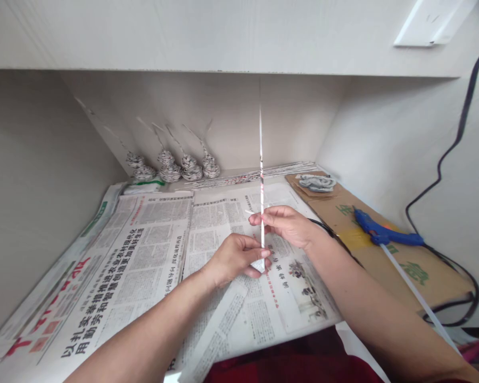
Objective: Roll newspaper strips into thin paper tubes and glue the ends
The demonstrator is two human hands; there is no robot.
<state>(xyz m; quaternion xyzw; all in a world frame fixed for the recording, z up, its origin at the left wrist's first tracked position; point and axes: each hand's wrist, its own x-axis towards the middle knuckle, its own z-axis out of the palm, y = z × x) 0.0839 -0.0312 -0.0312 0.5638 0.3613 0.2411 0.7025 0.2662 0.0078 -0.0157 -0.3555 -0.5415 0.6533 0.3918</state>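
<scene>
A thin rolled newspaper tube [262, 183] stands nearly upright in front of me, with its tip narrowing towards the shelf edge. My left hand [233, 258] pinches its lower end, where the paper widens into a small flat fold. Just above, my right hand [287, 223] has thumb and fingers closed around the tube. A short white end pokes out left of the right fingertips; what it belongs to is hidden. Below the left hand, a newspaper strip [219, 330] slants down towards my lap.
Newspaper sheets [155, 255] cover the tabletop. At the back stand several woven paper gourd shapes [189, 167] beside a bundle of paper tubes [239, 177]. On the right, cardboard [383, 271] carries a blue glue gun [383, 231] with a black cord [439, 175] and a grey crumpled cloth [317, 183].
</scene>
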